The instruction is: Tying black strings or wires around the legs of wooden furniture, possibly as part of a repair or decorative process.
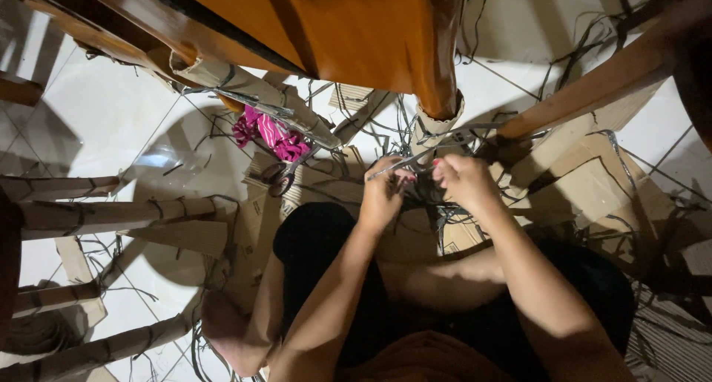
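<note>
While the person sits on the floor point(111, 115), both hands meet just below a wrapped chair leg point(437, 122): the left hand point(384, 191) and right hand point(463, 179) have fingers pinching a thin grey strap point(400, 163); scissors point(280, 180) lie nearby

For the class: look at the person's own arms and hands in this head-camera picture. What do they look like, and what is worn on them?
Both forearms are bare: no sleeves, gloves, watch or bracelets show. The left hand and the right hand are bare too, with no rings that can be made out. At least one fingernail on the right hand looks painted red or pink. The dim light hides finer marks.
</note>
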